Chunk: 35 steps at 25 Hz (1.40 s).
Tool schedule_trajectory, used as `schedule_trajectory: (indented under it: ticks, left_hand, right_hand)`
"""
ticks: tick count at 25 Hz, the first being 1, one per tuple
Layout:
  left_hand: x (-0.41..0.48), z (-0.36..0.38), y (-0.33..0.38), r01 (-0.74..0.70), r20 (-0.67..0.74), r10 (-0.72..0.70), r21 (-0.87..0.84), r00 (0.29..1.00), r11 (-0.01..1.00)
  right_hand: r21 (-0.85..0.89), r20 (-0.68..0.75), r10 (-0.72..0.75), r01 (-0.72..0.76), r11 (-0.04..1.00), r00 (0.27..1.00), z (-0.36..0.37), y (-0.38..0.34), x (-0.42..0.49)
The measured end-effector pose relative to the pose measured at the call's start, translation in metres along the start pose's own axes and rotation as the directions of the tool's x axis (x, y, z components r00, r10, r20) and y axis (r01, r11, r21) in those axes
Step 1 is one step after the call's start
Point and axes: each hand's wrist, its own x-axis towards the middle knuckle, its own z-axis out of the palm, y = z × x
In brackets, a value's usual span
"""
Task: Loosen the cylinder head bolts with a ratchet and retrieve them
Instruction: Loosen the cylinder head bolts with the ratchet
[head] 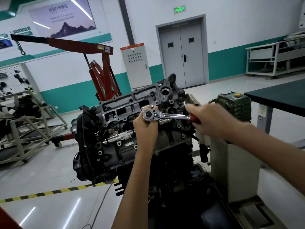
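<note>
Workshop floor; ratchet (165, 115) lies crosswise over cylinder head (132, 111), handle rightward.

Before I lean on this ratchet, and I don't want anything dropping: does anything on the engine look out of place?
Yes: a long chrome bar tool lies slanted across the side of the dark grey metal engine, beside your left hand on the chrome red-handled ratchet, apparently just resting there. It may slip off.
</note>
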Motion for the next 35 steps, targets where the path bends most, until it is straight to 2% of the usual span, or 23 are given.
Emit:
schedule_trajectory:
  ticks: [2, 3, 5, 6, 7, 8, 11, 13, 14, 16, 17, 20, 21, 23, 24, 25, 26, 28, 29, 31, 32, 34, 35]
  left_hand:
    - [-0.006, 0.004, 0.000, -0.077, -0.029, 0.078, 0.019, 0.997, 0.997]
    - [-0.009, 0.007, 0.001, -0.100, -0.048, 0.100, 0.021, 0.994, 0.995]
    - [-0.009, 0.015, 0.002, -0.105, -0.098, 0.108, 0.034, 0.989, 0.994]
    - [-0.007, 0.017, 0.001, -0.103, -0.109, 0.107, 0.042, 0.988, 0.994]
    - [-0.005, 0.016, -0.001, -0.100, -0.102, 0.103, 0.040, 0.989, 0.994]
    - [-0.004, 0.014, -0.002, -0.085, -0.090, 0.087, 0.027, 0.992, 0.996]
    - [0.000, 0.005, -0.004, 0.024, -0.048, -0.025, -0.023, 0.999, 0.999]
    - [0.002, 0.003, -0.002, 0.034, -0.003, -0.034, -0.017, 0.999, 0.999]
    - [0.003, 0.003, 0.000, 0.027, 0.014, -0.027, -0.003, 1.000, 1.000]
    - [0.004, 0.002, 0.001, 0.027, 0.029, -0.027, 0.001, 0.999, 1.000]
    - [0.003, 0.001, 0.000, 0.024, 0.031, -0.024, 0.003, 0.999, 1.000]
    - [-0.003, 0.003, -0.001, -0.026, 0.008, 0.025, 0.052, 1.000, 0.998]
    - [-0.006, 0.005, -0.001, -0.043, -0.016, 0.044, 0.060, 0.999, 0.997]
    - [-0.009, 0.010, -0.001, -0.060, -0.044, 0.062, 0.051, 0.997, 0.997]
    - [-0.008, 0.010, -0.002, -0.074, -0.047, 0.076, 0.048, 0.996, 0.996]
    - [-0.007, 0.009, -0.003, -0.081, -0.044, 0.083, 0.045, 0.996, 0.996]
    - [-0.006, 0.007, -0.003, -0.068, -0.037, 0.069, 0.033, 0.997, 0.997]
    - [-0.002, 0.006, -0.001, -0.010, -0.030, 0.010, 0.000, 0.999, 1.000]
    - [-0.001, 0.006, 0.000, 0.008, -0.027, -0.008, 0.003, 1.000, 1.000]
    - [0.000, 0.006, 0.002, 0.005, 0.002, -0.005, 0.019, 1.000, 1.000]
    - [0.001, 0.005, 0.002, -0.005, 0.016, 0.004, 0.020, 1.000, 1.000]
    - [0.003, 0.001, 0.002, -0.011, 0.042, 0.010, 0.015, 0.999, 1.000]
    - [0.002, 0.000, 0.003, -0.005, 0.051, 0.005, 0.012, 0.999, 1.000]
  right_hand:
    - [0.285, 0.023, 0.159, -0.159, 0.945, 0.987, 0.032, -0.033, -0.027]
    - [0.447, 0.052, 0.245, -0.242, 0.861, 0.968, 0.045, -0.057, -0.038]
    - [0.742, 0.114, 0.372, -0.328, 0.584, 0.921, 0.065, -0.105, -0.046]
    - [0.827, 0.131, 0.403, -0.324, 0.459, 0.906, 0.073, -0.123, -0.045]
    - [0.856, 0.127, 0.413, -0.310, 0.414, 0.902, 0.079, -0.134, -0.044]
    - [0.837, 0.103, 0.402, -0.298, 0.460, 0.910, 0.081, -0.135, -0.044]
    - [0.613, 0.020, 0.269, -0.224, 0.758, 0.963, 0.066, -0.084, -0.044]
    - [0.324, 0.007, 0.125, -0.121, 0.938, 0.992, 0.038, -0.034, -0.028]
    - [0.157, -0.009, 0.070, -0.067, 0.985, 0.998, 0.023, -0.015, -0.016]
    - [-0.057, -0.051, 0.006, -0.009, 0.998, 0.999, 0.004, 0.003, 0.002]
    - [-0.061, -0.046, 0.010, -0.013, 0.998, 0.999, 0.006, 0.002, 0.002]
    - [0.260, -0.046, 0.185, -0.167, 0.951, 0.982, 0.045, -0.037, -0.031]
    - [0.411, -0.039, 0.268, -0.229, 0.882, 0.963, 0.060, -0.059, -0.042]
    - [0.690, 0.008, 0.403, -0.296, 0.660, 0.915, 0.084, -0.104, -0.046]
    - [0.761, 0.057, 0.428, -0.317, 0.566, 0.902, 0.092, -0.123, -0.043]
    - [0.789, 0.079, 0.421, -0.315, 0.528, 0.903, 0.097, -0.137, -0.041]
    - [0.790, 0.075, 0.408, -0.304, 0.533, 0.910, 0.098, -0.139, -0.042]
    - [0.717, 0.037, 0.356, -0.273, 0.642, 0.934, 0.086, -0.112, -0.046]
    - [0.628, 0.025, 0.298, -0.247, 0.738, 0.954, 0.076, -0.090, -0.046]
    - [0.335, -0.010, 0.165, -0.152, 0.930, 0.986, 0.047, -0.038, -0.032]
    - [0.173, -0.031, 0.105, -0.098, 0.980, 0.994, 0.030, -0.018, -0.020]
    - [-0.023, -0.058, 0.026, -0.027, 0.999, 0.998, 0.011, 0.002, -0.002]
    - [-0.012, -0.051, 0.031, -0.032, 0.999, 0.998, 0.012, 0.002, -0.001]
